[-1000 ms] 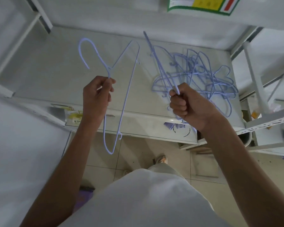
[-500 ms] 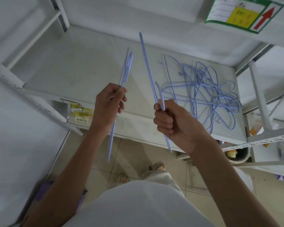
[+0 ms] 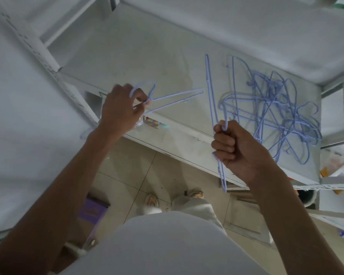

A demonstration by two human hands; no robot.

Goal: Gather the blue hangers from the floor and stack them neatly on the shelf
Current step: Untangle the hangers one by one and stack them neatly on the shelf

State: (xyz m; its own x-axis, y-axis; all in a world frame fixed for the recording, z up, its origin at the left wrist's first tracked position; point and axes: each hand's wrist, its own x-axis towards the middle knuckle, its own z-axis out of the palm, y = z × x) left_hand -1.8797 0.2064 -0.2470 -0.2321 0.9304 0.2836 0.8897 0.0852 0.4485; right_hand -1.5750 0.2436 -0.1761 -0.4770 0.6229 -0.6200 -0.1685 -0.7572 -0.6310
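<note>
1. L hand [image 3: 119, 114] is raised over the front-left part of the white shelf [image 3: 127, 62], fingers pinched on the hook/neck of one blue hanger [image 3: 173, 97]. The hanger body stretches right from the hand, roughly flat, above the shelf surface; blurred, so can't tell if it touches the shelf.
2. R hand [image 3: 238, 147] is a closed fist round a second blue hanger [image 3: 211, 90], held edge-on & near upright. Its top end rises over the shelf, its bottom end pokes out below the fist, past the shelf's front edge.
3. The two held hangers are apart, w/ bare shelf between them.
4. Tangled pile of blue hangers [image 3: 272, 112] lies on the right half of the shelf, crossed over each other, not stacked. It sits just right of the R hand's hanger.
5. Shelf front edge runs diagonally btwn the two hands; small coloured label [image 3: 153, 123] on that edge near the L hand.
6. Below: tiled floor [image 3: 127, 175], person's feet, purple box [image 3: 93, 211] at lower left by the L forearm.
7. Upper shelf board [image 3: 246, 26] overhangs at top.
</note>
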